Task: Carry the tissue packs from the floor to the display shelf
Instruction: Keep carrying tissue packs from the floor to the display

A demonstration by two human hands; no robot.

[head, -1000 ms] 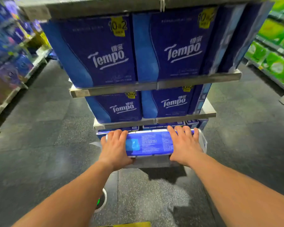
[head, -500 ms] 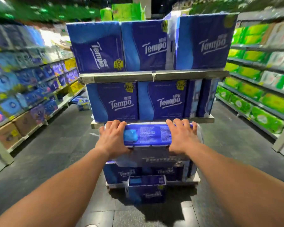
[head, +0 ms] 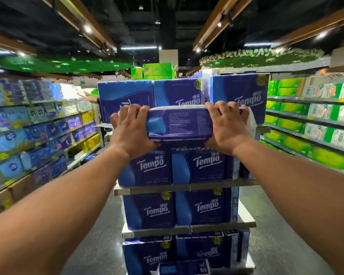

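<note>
I hold a blue Tempo tissue pack at arm's length in front of the top tier of the display shelf. My left hand grips its left end and my right hand grips its right end, fingers curled over the top. The shelf's tiers are stacked with matching blue Tempo packs. Another blue pack lies low at the shelf's foot, partly cut off by the frame.
Aisle shelving with blue and purple tissue goods runs along the left, and shelving with green packs along the right. Grey floor lies either side of the display shelf. A person's arm shows far back on the left.
Both hands have raised the pack from near the floor up to the level of the shelf's top tier, and my view has tilted upward to the ceiling.
</note>
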